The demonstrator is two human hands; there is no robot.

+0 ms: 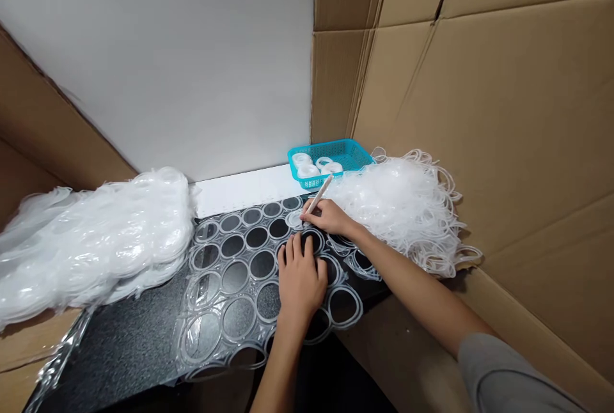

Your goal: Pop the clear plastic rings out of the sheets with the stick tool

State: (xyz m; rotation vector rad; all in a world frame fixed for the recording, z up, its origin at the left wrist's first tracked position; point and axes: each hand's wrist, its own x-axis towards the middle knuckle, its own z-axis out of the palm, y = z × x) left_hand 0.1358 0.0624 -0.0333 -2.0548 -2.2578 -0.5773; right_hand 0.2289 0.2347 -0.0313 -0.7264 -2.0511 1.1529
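With the left hand [300, 275] pressed flat, fingers spread, on the clear ring sheet [240, 279] on the dark table [125, 342], the right hand [329, 216] pinches a thin tool [320, 194] at a far ring, apparently mid-cutout; freeing it calls for steady tracing.

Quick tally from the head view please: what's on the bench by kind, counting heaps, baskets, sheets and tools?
Heaps of loose clear plastic rings: 2, left heap and right heap
Turquoise plastic mesh basket holding white rings: 1
Clear plastic sheet of punched circles, under the left hand: 1
Thin white pen-like tool, in the right hand: 1
Total: 5
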